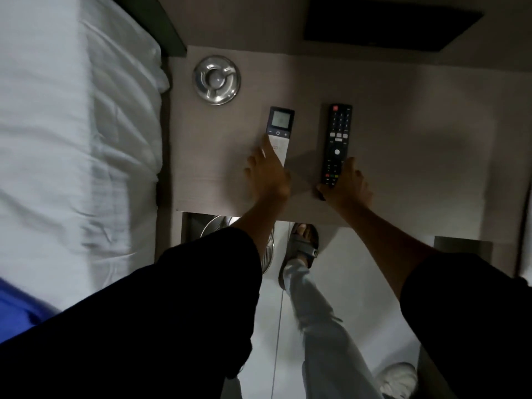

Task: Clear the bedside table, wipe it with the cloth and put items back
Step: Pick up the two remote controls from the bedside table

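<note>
On the grey bedside table (417,156) lie a black TV remote (337,139) and, to its left, a white air-conditioner remote with a dark screen end (279,131). My right hand (347,185) grips the near end of the black remote, thumb on one side and fingers on the other. My left hand (267,174) rests over the near end of the white remote with a finger laid on its face; whether it grips it I cannot tell. A round metal ashtray (216,79) sits at the table's back left. No cloth is in sight.
A bed with white sheets (72,139) runs along the left, touching the table's side. A metal bin (266,251) stands on the floor under the table's front edge, next to my sandalled foot (302,249). A dark panel (388,21) hangs on the wall behind.
</note>
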A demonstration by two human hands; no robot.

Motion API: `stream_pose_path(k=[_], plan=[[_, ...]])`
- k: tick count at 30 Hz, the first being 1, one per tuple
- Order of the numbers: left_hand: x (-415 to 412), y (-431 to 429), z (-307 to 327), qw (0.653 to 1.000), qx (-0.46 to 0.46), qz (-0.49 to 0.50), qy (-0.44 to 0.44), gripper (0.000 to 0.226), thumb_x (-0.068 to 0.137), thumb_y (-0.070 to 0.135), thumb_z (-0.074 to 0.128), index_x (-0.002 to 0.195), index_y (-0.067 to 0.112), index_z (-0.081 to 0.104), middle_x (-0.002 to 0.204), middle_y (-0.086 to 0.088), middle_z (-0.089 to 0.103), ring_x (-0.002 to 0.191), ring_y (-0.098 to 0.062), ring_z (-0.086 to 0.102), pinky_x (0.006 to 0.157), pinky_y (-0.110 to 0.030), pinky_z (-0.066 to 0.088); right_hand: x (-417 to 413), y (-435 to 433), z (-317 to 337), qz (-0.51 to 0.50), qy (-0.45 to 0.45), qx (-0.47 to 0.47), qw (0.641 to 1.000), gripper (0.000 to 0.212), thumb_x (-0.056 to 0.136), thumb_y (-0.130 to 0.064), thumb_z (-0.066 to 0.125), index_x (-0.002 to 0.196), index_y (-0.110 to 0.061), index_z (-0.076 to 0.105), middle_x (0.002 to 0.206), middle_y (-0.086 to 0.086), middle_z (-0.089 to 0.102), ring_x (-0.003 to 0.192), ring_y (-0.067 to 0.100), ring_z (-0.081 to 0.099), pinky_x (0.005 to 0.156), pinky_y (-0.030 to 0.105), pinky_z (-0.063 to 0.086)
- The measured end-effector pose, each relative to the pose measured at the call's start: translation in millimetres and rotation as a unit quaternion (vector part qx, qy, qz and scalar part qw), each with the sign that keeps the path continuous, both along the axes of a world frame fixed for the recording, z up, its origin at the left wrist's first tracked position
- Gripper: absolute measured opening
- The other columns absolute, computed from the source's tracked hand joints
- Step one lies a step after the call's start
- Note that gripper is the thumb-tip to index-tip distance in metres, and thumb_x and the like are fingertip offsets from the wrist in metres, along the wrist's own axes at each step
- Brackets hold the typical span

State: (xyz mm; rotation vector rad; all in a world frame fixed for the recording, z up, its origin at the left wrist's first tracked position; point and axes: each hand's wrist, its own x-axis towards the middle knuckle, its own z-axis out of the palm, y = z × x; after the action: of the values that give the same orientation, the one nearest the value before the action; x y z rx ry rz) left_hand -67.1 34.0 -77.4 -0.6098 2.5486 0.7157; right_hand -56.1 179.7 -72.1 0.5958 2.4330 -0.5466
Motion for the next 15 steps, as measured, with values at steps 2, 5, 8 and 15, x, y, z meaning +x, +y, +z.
stream_pose_path(k=[2,5,8,15], plan=[[1.4,-6.3,-0.5,1.000,-0.015,-0.021,-0.002,0.087,0.084,0.016,0.067,0.153,0.014,0.013,0.147,-0.018,0.039,0.132,-0.037,0.038,0.102,-0.050,0.037,0.8,-3.8,-1.0,-0.003,-0.002,0.004,1.000,0.087,0.068,-0.032,0.081,0.133,-0.013,0.027,0.124,0.021,0.055,0.111,0.040,0.056,0.089,0.052,0.050],[-0.3,-15.8,-4.4,0.999,-0.001,-0.054,-0.004,0.089,0.084,0.023,0.068,0.153,0.014,0.012,0.149,-0.019,0.035,0.134,-0.038,0.035,0.104,-0.051,0.036,5.0,-10.3,0.1,-0.020,0.005,0.001,1.000,0.095,0.064,-0.033,0.084,0.135,-0.012,0.023,0.126,0.022,0.054,0.112,0.043,0.055,0.090,0.053,0.050],[0.0,-16.5,-4.3,0.997,0.009,-0.077,-0.006,0.082,0.089,0.023,0.064,0.152,0.013,0.013,0.149,-0.016,0.035,0.135,-0.034,0.035,0.107,-0.046,0.038,10.1,-16.1,-1.6,-0.077,0.010,-0.026,0.997,0.084,0.058,-0.027,0.087,0.117,-0.013,0.029,0.112,0.017,0.057,0.102,0.041,0.058,0.077,0.044,0.050],[33.0,-74.0,57.5,0.988,0.104,0.030,0.113,0.067,0.089,0.029,0.063,0.145,0.006,0.035,0.141,-0.017,0.048,0.127,-0.031,0.044,0.104,-0.041,0.041,13.4,-78.2,30.4,-0.151,0.090,-0.193,0.965,0.078,0.056,-0.029,0.090,0.110,-0.021,0.033,0.106,0.011,0.060,0.095,0.025,0.061,0.080,0.038,0.051]])
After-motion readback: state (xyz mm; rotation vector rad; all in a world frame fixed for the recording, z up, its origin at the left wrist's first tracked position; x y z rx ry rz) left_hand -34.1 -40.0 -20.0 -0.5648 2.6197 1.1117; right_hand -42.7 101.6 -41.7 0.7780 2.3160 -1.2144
